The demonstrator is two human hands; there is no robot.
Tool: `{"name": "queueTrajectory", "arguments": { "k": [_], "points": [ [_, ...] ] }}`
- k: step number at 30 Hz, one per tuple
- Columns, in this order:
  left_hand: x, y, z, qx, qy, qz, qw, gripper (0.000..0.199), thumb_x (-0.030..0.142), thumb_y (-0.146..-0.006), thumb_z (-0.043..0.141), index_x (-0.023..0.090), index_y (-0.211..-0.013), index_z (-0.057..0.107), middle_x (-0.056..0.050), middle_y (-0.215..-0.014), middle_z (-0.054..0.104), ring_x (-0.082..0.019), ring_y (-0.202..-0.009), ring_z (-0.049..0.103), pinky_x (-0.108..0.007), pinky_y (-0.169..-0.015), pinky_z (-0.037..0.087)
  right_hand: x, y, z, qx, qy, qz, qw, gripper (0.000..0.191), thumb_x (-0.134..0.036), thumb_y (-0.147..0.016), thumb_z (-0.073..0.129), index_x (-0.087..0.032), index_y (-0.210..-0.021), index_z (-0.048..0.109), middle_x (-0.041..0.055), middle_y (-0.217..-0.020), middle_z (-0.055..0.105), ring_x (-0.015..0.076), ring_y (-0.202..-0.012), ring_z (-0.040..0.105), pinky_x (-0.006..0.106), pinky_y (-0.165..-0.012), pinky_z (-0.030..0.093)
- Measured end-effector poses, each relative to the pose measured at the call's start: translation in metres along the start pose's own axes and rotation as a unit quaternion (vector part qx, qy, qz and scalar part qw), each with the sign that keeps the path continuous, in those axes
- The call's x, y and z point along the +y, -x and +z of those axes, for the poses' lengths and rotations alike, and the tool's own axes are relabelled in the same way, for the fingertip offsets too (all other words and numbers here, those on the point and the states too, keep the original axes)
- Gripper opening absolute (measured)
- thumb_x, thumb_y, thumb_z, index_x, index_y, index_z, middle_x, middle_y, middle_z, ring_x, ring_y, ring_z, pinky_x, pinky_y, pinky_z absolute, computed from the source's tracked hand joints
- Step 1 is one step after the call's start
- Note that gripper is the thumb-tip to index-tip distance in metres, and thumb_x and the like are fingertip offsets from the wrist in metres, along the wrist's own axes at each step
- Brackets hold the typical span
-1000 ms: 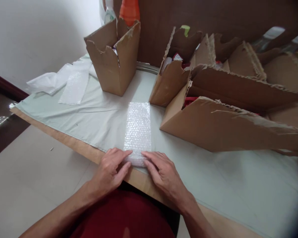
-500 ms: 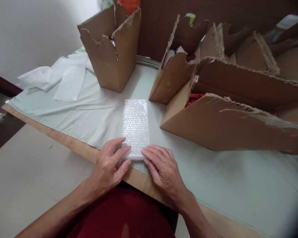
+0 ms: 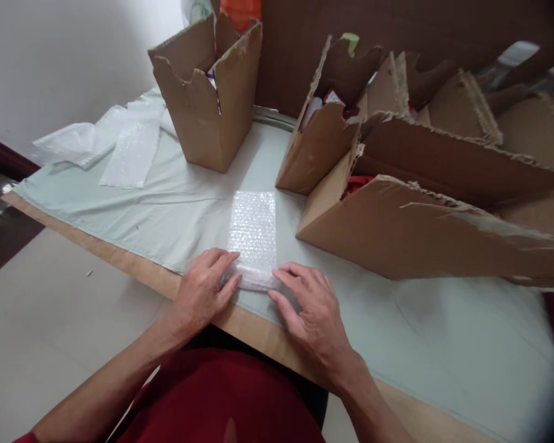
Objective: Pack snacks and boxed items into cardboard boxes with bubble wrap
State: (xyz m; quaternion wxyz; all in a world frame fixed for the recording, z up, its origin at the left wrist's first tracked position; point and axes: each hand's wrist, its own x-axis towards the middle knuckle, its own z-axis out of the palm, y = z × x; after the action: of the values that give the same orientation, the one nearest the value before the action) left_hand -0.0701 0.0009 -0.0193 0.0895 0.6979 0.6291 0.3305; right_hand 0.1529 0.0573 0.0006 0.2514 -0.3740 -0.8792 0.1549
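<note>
A strip of bubble wrap (image 3: 253, 224) lies on the cloth-covered table, its near end folded over into a low roll. My left hand (image 3: 207, 283) grips the left end of that roll between thumb and fingers. At the right end, my right hand (image 3: 307, 301) has its thumb on the near side and its fingers on top, curled round the roll. Whether anything is inside the roll cannot be made out.
An upright cardboard box (image 3: 207, 104) stands behind the strip. To the right, a long cardboard box (image 3: 420, 237) and a divided box (image 3: 318, 141) hold small items. More bubble wrap (image 3: 132, 154) lies at the left on the pale green cloth (image 3: 175, 227).
The near end of the bubble wrap has been rolled over away from me, so the flat part is shorter. Both hands have moved slightly forward with it.
</note>
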Motion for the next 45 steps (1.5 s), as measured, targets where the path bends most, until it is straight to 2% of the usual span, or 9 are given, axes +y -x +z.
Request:
{"name": "queueTrajectory", "arguments": {
  "k": [3, 6, 12, 18, 23, 27, 33, 39, 45],
  "points": [
    [0.0, -0.002, 0.002, 0.029, -0.011, 0.009, 0.999, 0.027, 0.021, -0.1, 0.057, 0.018, -0.126, 0.062, -0.015, -0.118, 0.066, -0.028, -0.107, 0.067, -0.046, -0.089, 0.059, 0.002, -0.001, 0.003, -0.041, 0.004, -0.046, 0.998, 0.025, -0.022, -0.102, 0.057, -0.021, -0.124, 0.069, 0.011, -0.128, 0.07, 0.0285, -0.119, 0.062, 0.045, -0.096, 0.05],
    [0.005, 0.004, -0.005, 0.04, 0.009, 0.031, 0.999, 0.028, 0.022, -0.098, 0.061, 0.02, -0.126, 0.063, -0.017, -0.127, 0.063, -0.03, -0.115, 0.064, -0.05, -0.096, 0.057, 0.004, -0.007, 0.0, -0.059, -0.018, -0.045, 0.997, 0.025, -0.02, -0.103, 0.053, -0.02, -0.122, 0.069, 0.0099, -0.124, 0.073, 0.0262, -0.113, 0.064, 0.044, -0.094, 0.049],
    [0.012, 0.014, -0.015, -0.029, 0.085, 0.07, 0.993, 0.026, 0.014, -0.098, 0.059, 0.023, -0.122, 0.065, -0.008, -0.11, 0.072, -0.025, -0.107, 0.066, -0.044, -0.094, 0.054, -0.001, -0.006, -0.022, -0.173, -0.073, 0.023, 0.982, 0.023, -0.021, -0.104, 0.052, -0.022, -0.118, 0.07, 0.003, -0.104, 0.077, 0.0206, -0.094, 0.066, 0.04, -0.092, 0.048],
    [0.002, -0.008, 0.004, -0.012, 0.0, 0.043, 0.999, 0.023, 0.02, -0.1, 0.058, 0.017, -0.123, 0.064, -0.01, -0.102, 0.072, -0.025, -0.092, 0.065, -0.043, -0.083, 0.056, -0.001, 0.006, -0.015, -0.009, 0.045, 0.014, 0.999, 0.026, -0.03, -0.105, 0.051, -0.02, -0.123, 0.067, 0.0109, -0.114, 0.072, 0.0258, -0.1, 0.066, 0.04, -0.084, 0.049],
    [0.001, -0.008, 0.003, 0.017, 0.008, 0.042, 0.999, 0.027, 0.018, -0.099, 0.058, 0.017, -0.126, 0.065, -0.016, -0.126, 0.064, -0.028, -0.114, 0.064, -0.046, -0.095, 0.057, 0.003, 0.005, -0.007, -0.048, 0.051, -0.057, 0.996, 0.025, -0.022, -0.103, 0.055, -0.02, -0.125, 0.064, 0.0117, -0.126, 0.07, 0.0286, -0.112, 0.063, 0.043, -0.091, 0.048],
    [0.007, 0.005, -0.008, -0.007, 0.053, 0.075, 0.996, 0.034, 0.021, -0.095, 0.067, 0.018, -0.129, 0.063, -0.018, -0.142, 0.057, -0.03, -0.128, 0.058, -0.048, -0.105, 0.052, 0.004, -0.001, -0.014, -0.05, 0.006, -0.037, 0.998, 0.021, -0.018, -0.104, 0.052, -0.02, -0.118, 0.068, 0.0084, -0.113, 0.075, 0.0257, -0.101, 0.064, 0.042, -0.089, 0.046],
    [0.009, 0.009, -0.006, -0.035, 0.099, 0.096, 0.99, 0.031, 0.015, -0.096, 0.063, 0.018, -0.128, 0.062, -0.012, -0.117, 0.071, -0.026, -0.116, 0.064, -0.045, -0.1, 0.053, -0.001, -0.004, -0.028, -0.152, -0.096, 0.06, 0.982, 0.027, -0.018, -0.106, 0.048, -0.023, -0.121, 0.07, 0.0018, -0.111, 0.077, 0.0203, -0.1, 0.068, 0.039, -0.094, 0.048],
    [0.012, -0.004, 0.003, -0.029, 0.039, 0.046, 0.998, 0.027, 0.019, -0.1, 0.057, 0.011, -0.124, 0.066, -0.015, -0.112, 0.067, -0.027, -0.104, 0.062, -0.045, -0.09, 0.055, 0.005, 0.008, -0.011, 0.021, 0.016, 0.032, 0.999, 0.028, -0.032, -0.107, 0.049, -0.016, -0.12, 0.069, 0.0116, -0.114, 0.073, 0.026, -0.102, 0.066, 0.042, -0.087, 0.049],
    [0.015, -0.004, 0.008, -0.006, 0.034, 0.034, 0.999, 0.031, 0.023, -0.101, 0.055, 0.013, -0.13, 0.064, -0.019, -0.126, 0.062, -0.031, -0.115, 0.061, -0.051, -0.097, 0.055, 0.001, 0.013, -0.003, -0.028, 0.028, -0.06, 0.997, 0.028, -0.025, -0.104, 0.056, -0.017, -0.13, 0.063, 0.0131, -0.129, 0.07, 0.0294, -0.116, 0.063, 0.045, -0.097, 0.046]
  ]
}}
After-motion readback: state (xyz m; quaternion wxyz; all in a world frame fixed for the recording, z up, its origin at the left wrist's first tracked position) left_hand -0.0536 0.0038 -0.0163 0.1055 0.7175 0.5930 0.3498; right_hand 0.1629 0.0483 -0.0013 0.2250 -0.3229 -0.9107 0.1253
